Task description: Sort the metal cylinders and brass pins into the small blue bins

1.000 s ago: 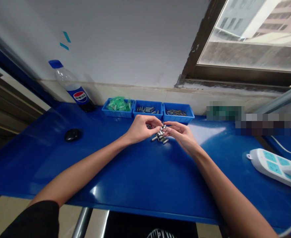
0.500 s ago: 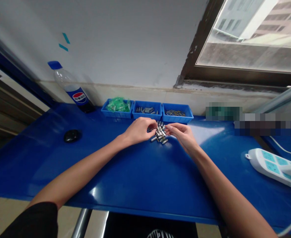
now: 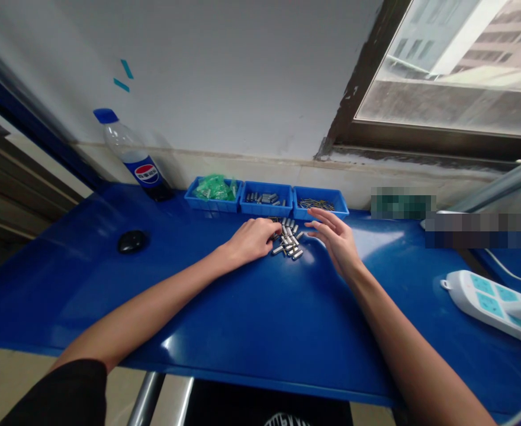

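Observation:
A loose pile of small silvery metal cylinders, mixed with thin brassy pieces like screws, lies on the blue table. At the pile's left edge is my left hand, its fingers curled down together. Whatever they hold, if anything, is hidden behind them. My right hand hovers just right of the pile, its fingers apart and nothing in them. Behind the pile stand three blue bins: the left bin has green plastic wrapping in it, the middle bin metal cylinders, the right bin long thin screw-like pieces.
A cola bottle stands by the wall at the back left, with a black computer mouse in front of it. A white power strip lies at the right. Blurred-out items sit at the back right. The window frame is above them.
My right hand has moved away from the pile to the right, and its pinched fingers have spread. My left hand has lowered slightly at the pile's left side. The view has shifted slightly.

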The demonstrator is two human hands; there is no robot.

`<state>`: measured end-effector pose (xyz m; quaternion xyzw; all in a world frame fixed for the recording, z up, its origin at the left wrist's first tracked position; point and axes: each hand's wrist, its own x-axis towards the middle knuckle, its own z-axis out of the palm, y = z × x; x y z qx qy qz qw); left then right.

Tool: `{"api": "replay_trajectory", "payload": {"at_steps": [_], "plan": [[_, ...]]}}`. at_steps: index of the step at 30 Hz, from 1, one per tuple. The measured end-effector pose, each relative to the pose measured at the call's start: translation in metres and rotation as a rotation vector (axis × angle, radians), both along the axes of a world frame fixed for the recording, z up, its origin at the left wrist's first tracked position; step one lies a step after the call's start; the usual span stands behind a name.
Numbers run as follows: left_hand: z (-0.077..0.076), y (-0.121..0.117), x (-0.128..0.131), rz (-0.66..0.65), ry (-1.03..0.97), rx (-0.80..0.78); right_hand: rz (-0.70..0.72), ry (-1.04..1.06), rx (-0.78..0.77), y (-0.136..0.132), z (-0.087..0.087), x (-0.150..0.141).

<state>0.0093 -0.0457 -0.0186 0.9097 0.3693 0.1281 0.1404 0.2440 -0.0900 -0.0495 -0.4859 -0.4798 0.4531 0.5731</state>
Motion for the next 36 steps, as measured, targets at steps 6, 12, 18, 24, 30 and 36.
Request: {"api": "replay_trajectory", "payload": {"at_steps": [6,12,18,24,30,36], "plan": [[-0.003,-0.002,0.001,0.004,-0.017,0.026,0.011,0.015,-0.022,-0.001,0.002,-0.004],[-0.003,0.005,-0.001,-0.034,-0.232,-0.003,0.035,0.025,-0.023,-0.002,0.001,-0.003],[0.005,0.004,0.003,-0.054,-0.472,-0.083,0.093,0.008,-0.041,-0.003,0.001,-0.006],[0.010,-0.001,0.005,-0.012,-0.676,-0.355,0.162,-0.002,-0.069,-0.004,0.000,-0.010],[0.012,-0.004,0.004,0.007,-0.708,-0.392,0.254,0.077,-0.094,-0.008,0.003,-0.013],[0.009,-0.003,0.004,-0.021,-0.685,-0.423,0.236,0.130,-0.133,-0.009,0.002,-0.016]]}}
